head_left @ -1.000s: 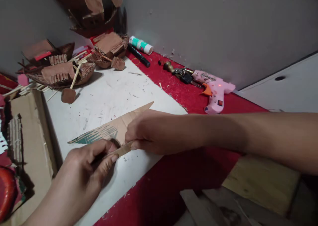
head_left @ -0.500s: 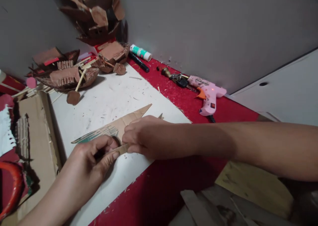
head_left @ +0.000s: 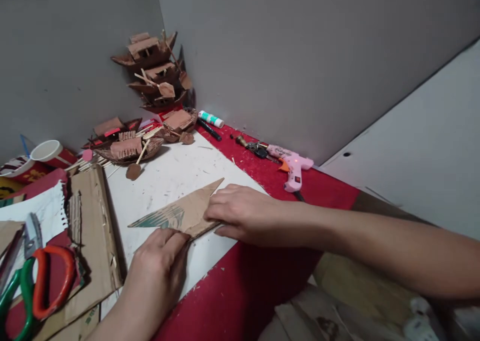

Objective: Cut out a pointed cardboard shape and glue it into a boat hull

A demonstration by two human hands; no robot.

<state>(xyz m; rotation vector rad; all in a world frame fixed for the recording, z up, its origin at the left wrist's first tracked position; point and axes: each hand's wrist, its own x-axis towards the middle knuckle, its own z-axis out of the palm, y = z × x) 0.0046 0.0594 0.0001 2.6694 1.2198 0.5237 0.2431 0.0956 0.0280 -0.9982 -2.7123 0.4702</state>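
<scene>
Both hands bear on one long cardboard triangle (head_left: 187, 212), which lies flat on the white sheet (head_left: 168, 173) covering part of the red counter (head_left: 240, 291), nearer the person than the pink glue gun (head_left: 294, 167) and to its left. The right hand (head_left: 240, 213) rests palm-down, its fingers (head_left: 215, 212) laid flat and close together on the end of the piece nearest the glue gun; the left hand (head_left: 159, 261) comes up from below with its fingers curled against the near edge, and I cannot tell whether they pinch that edge or only press it. The step in hand looks like pinning the piece down while its near edge is worked; a next move would call for steady downward pressure from the right hand so the thin card does not slide or buckle. Its long axis runs diagonally; the plain sharp tip points toward the glue gun and the wall; the striped green tip points away from the glue gun, toward the scissors (head_left: 41, 281).
</scene>
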